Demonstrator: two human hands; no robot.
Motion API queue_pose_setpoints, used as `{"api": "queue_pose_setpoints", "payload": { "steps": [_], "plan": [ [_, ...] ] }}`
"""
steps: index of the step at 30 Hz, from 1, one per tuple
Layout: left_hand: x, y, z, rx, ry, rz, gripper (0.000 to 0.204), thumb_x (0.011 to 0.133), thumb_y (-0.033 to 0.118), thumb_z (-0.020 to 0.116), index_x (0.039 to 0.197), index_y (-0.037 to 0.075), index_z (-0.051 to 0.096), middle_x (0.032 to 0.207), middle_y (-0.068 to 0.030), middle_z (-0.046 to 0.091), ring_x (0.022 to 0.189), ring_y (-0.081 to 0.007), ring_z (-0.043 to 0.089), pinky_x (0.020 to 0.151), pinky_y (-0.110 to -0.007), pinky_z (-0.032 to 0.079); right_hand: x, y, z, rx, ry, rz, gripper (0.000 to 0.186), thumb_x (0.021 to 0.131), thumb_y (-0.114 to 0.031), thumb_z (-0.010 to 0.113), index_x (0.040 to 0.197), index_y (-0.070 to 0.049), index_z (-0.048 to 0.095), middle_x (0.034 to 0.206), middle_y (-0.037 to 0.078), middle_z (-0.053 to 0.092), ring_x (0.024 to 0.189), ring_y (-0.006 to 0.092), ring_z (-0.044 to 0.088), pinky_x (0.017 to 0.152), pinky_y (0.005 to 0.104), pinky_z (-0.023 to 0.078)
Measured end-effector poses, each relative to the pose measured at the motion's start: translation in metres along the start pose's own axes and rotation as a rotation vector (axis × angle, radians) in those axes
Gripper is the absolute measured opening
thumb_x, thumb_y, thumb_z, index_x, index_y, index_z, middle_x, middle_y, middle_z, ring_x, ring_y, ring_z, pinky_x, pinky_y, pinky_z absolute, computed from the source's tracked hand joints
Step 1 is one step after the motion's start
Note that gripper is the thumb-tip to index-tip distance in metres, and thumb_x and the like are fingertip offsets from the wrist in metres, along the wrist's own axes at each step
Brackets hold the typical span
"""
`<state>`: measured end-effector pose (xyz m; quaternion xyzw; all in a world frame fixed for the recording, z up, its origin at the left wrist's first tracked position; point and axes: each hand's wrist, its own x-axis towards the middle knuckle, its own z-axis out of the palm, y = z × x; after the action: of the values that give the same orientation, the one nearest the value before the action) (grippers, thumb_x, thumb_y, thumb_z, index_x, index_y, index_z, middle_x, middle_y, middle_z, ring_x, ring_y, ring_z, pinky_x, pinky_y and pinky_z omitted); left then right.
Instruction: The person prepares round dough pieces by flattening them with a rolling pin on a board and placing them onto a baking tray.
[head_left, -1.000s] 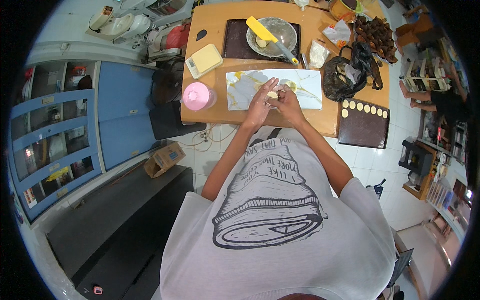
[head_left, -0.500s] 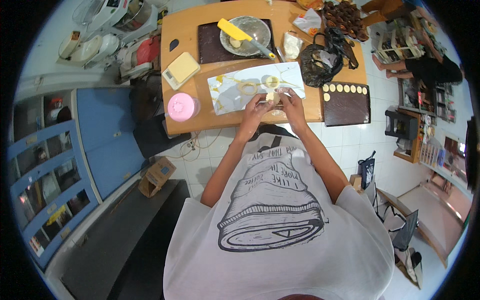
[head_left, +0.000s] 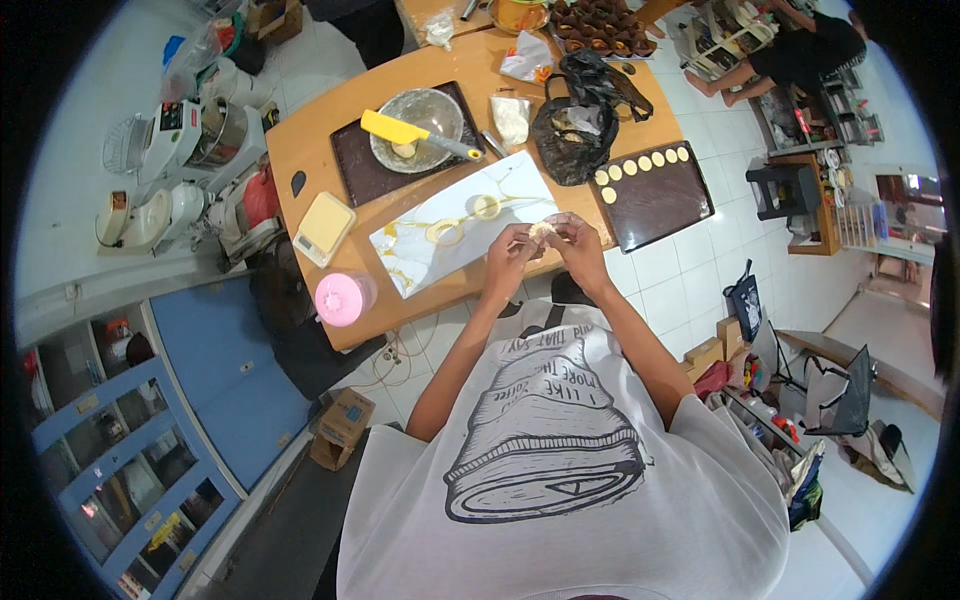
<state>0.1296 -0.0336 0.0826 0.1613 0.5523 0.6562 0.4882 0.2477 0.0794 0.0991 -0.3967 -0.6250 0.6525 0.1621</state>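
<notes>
Between the fingertips of both hands is a small piece of pale dough. My left hand pinches it from the left, and my right hand from the right. They hover near the right end of a white marble-patterned board. On that board lie a ring-shaped piece, perhaps a cutter or a dough ring, and a pale dough round. Right of my hands, a dark tray carries several flat dough discs along its far edge and left side.
A metal bowl with a yellow spatula across it sits on another dark tray. Around the wooden table are a scale, a pink container, a white bag, a black plastic bag and brown cups.
My view has turned, so the table appears tilted and shifted left. Both hands, still holding the dough, have gone from over the board toward its right end, nearer the tray of discs.
</notes>
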Motion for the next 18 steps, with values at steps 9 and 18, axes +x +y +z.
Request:
{"api": "queue_pose_setpoints", "payload": {
  "steps": [9,18],
  "plan": [
    [0.054,-0.006,0.069,0.162,-0.008,0.049,0.028,0.099,0.013,0.066,0.123,-0.001,0.062,0.108,-0.0093,0.067,0.095,-0.0162,0.066,0.082,-0.030,0.057,0.032,0.004,-0.085,0.080,-0.011,-0.027,0.032,0.090,-0.007,0.071,0.119,0.004,0.065,0.104,0.009,0.073,0.095,0.0155,0.069,0.087,0.0294,0.053],
    [0.114,-0.042,0.172,0.277,-0.023,0.093,0.025,0.101,0.019,0.065,0.121,0.003,0.065,0.104,-0.0054,0.069,0.092,-0.0128,0.064,0.080,-0.028,0.052,0.069,0.022,-0.210,0.117,-0.063,-0.036,0.027,0.090,-0.004,0.070,0.116,0.004,0.067,0.105,0.009,0.073,0.095,0.0143,0.069,0.083,0.0289,0.054]
  ]
}}
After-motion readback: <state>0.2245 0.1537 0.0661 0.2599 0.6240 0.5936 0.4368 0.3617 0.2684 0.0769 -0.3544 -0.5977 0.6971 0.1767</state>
